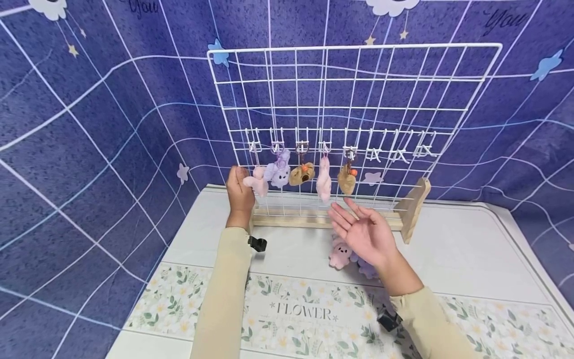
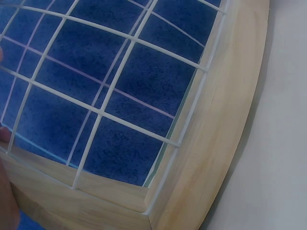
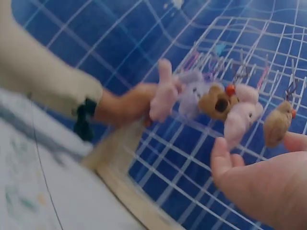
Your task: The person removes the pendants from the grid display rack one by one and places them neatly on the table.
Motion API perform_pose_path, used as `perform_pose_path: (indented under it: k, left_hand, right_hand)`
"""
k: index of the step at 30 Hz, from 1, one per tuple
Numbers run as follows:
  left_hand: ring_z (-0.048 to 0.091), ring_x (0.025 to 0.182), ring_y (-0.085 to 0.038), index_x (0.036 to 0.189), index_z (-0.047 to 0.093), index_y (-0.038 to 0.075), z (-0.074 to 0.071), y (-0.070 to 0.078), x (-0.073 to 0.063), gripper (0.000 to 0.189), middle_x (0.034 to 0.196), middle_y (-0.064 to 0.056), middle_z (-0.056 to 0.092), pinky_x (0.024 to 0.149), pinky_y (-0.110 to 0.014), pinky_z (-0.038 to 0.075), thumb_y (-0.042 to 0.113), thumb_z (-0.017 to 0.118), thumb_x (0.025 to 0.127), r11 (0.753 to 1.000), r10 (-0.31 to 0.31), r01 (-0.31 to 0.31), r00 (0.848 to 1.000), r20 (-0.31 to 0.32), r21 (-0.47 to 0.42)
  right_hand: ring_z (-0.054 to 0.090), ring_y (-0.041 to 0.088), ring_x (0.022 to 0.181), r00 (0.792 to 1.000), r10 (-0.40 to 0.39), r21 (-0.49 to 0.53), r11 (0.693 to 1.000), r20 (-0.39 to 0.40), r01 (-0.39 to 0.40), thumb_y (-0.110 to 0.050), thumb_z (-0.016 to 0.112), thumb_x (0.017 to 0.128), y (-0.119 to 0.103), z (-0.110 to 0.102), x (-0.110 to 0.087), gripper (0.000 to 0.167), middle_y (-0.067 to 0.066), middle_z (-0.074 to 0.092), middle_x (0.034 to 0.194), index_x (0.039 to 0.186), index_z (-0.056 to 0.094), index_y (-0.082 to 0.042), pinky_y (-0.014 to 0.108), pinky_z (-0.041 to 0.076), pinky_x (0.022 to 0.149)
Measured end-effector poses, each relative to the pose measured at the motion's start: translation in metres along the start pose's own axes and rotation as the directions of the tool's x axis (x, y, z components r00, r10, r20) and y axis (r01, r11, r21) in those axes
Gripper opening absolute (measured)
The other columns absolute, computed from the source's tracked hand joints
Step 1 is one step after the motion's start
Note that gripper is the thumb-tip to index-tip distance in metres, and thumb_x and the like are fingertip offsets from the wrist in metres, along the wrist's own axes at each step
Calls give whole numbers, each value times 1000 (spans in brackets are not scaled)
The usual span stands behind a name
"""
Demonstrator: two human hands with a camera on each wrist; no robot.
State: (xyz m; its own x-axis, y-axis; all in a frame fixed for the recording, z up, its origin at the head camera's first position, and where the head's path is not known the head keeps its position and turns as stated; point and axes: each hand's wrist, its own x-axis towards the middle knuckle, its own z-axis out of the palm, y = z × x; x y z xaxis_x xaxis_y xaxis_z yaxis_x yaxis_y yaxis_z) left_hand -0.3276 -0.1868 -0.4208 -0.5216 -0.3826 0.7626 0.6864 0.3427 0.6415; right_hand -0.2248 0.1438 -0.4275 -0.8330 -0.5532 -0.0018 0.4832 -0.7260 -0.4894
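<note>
A white wire grid rack (image 1: 354,48) on a wooden base stands on the table, with plush keychains hanging along its hooks. My left hand (image 1: 239,192) grips the rack's left side edge, beside a hanging pink plush keychain (image 1: 258,182). To its right hang a purple plush keychain (image 1: 281,175), a brown one (image 1: 301,174), another pink one (image 1: 324,182) and a second brown one (image 1: 347,180). Palm up and holding nothing, my right hand (image 1: 369,237) is just below the second brown keychain, fingers extended. In the right wrist view its fingertips (image 3: 220,148) overlap the hanging plushes.
Several bare hooks (image 1: 398,154) are on the grid's right part. A pink plush (image 1: 341,253) and a purple plush (image 1: 367,269) lie on the table, partly behind my right hand. A wooden foot (image 1: 414,209) supports the rack's right end. Blue patterned cloth (image 1: 112,199) surrounds the table.
</note>
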Motion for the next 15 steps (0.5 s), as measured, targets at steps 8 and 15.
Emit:
perform_pose_path:
  k: [8, 15]
  left_hand:
    - [41, 73, -1, 83, 45, -15, 1, 1, 0, 32, 76, -7, 44, 71, -15, 34, -2, 35, 111, 1000, -15, 15, 1000, 7, -10]
    - [39, 70, -2, 82, 44, -14, 1, -1, -1, 32, 74, -1, 42, 68, -16, 32, -3, 34, 110, 1000, -9, 9, 1000, 3, -10]
  right_hand:
    - [38, 26, 147, 997, -66, 242, 968, 28, 57, -35, 39, 110, 5, 16, 9, 46, 12, 30, 168, 154, 31, -23, 31, 40, 110]
    - [49, 25, 129, 993, -109, 305, 948, 50, 88, -31, 46, 107, 3, 20, 13, 42, 12, 37, 163, 147, 36, -23, 31, 43, 103]
